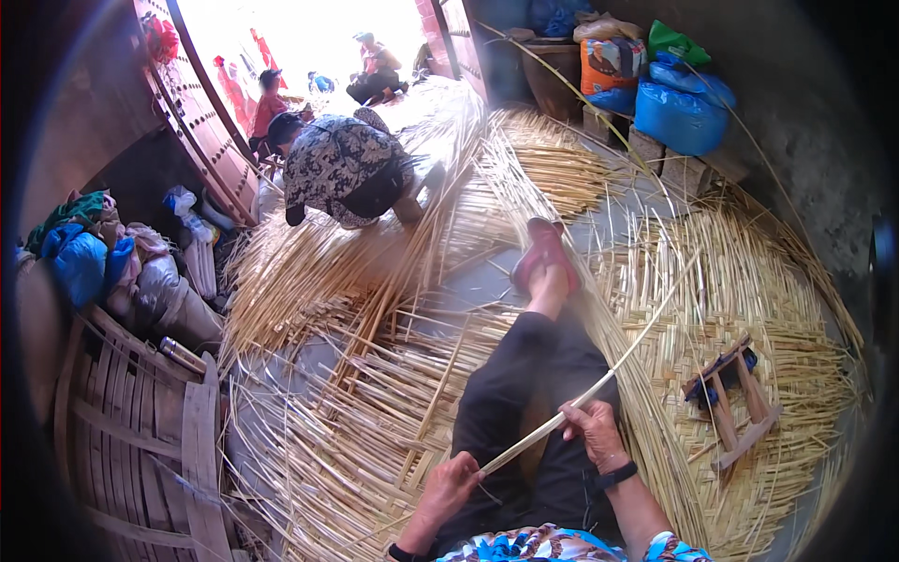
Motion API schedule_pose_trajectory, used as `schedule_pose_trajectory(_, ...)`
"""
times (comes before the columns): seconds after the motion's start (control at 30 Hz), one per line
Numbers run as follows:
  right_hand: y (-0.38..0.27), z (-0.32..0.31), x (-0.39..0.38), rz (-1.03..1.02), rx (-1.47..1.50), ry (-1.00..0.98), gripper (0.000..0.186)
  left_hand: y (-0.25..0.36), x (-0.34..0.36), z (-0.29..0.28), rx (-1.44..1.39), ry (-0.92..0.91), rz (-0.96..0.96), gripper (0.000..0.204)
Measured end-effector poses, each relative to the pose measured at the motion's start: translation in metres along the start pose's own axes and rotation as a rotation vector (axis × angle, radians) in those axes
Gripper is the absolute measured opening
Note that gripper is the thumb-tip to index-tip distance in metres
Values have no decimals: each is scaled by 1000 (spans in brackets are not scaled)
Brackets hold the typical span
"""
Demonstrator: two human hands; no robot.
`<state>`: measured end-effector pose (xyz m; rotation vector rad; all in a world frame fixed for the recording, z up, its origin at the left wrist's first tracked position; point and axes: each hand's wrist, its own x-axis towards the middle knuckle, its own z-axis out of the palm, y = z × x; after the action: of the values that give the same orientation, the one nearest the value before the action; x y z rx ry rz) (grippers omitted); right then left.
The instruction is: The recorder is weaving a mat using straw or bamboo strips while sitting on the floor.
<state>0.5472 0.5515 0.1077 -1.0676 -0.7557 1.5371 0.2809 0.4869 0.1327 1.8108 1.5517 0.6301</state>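
Observation:
A long pale split-reed strip (524, 436) runs diagonally across my dark-trousered legs. My left hand (454, 485) grips it low, near my left thigh, with fingers pinched around it. My right hand (596, 433) holds the same strip higher up, thumb along it, over my right thigh. Loose reed strips (646, 426) lie along my right leg. A partly woven reed mat (758, 309) spreads to the right, and more woven reeds with long free ends (351, 436) lie to my left.
A small wooden stool (755, 406) rests on the right mat. A wooden slatted frame (140, 431) and stuffed bags (75, 262) line the left. A crouching co-worker (342, 164) works among reeds ahead, with others (375, 66) near the bright doorway. Blue bags (679, 112) stand back right.

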Motion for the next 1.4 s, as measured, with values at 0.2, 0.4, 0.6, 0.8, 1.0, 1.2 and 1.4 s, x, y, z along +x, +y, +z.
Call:
schedule_pose_trajectory(0.2,-4,16,-6,-76,-109,26,14,-23,0,9,176,-43,-92,16)
schedule_pose_trajectory(0.4,-10,18,-3,-199,-196,100,15,-41,-8,13,404,8,-58,10)
schedule_pose_trajectory(0.6,-13,13,5,-193,-180,133,14,-45,-17,2,583,-58,-160,9)
schedule_pose_trajectory(0.8,-11,13,11,-201,-162,209,11,-34,-39,-35,691,-54,-288,15)
schedule_pose_trajectory(1.0,-2,51,10,-238,-165,116,12,-45,-84,-73,586,189,-94,24)
schedule_pose_trajectory(1.2,24,84,6,-28,-9,-142,16,-23,-83,-99,670,167,-170,38)
schedule_pose_trajectory(1.4,40,122,-24,145,-7,-466,22,1,-33,-65,187,289,152,26)
